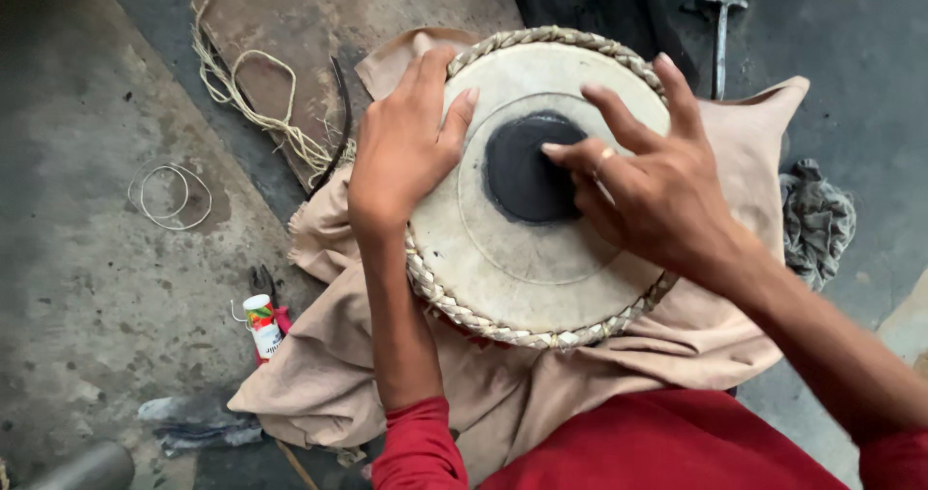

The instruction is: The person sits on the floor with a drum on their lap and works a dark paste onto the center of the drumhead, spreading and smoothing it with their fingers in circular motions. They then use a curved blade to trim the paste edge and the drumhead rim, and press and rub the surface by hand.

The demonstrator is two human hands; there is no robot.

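Note:
A round drum head (522,258) of pale skin with a braided rim faces up on a tan cloth (319,374). In its middle is a black circular patch (522,176). My left hand (401,147) lies flat on the drum's left edge, fingers over the rim. My right hand (648,186), a ring on one finger, presses fingertips onto the right side of the black patch, the other fingers spread above the skin.
A hammer (720,26) lies at the top right on the concrete floor. A grey rag (817,219) sits to the right. Loose cord (256,94) lies on a brown board at upper left, wire loops (169,195) beyond it. A small white bottle (263,324) stands by the cloth.

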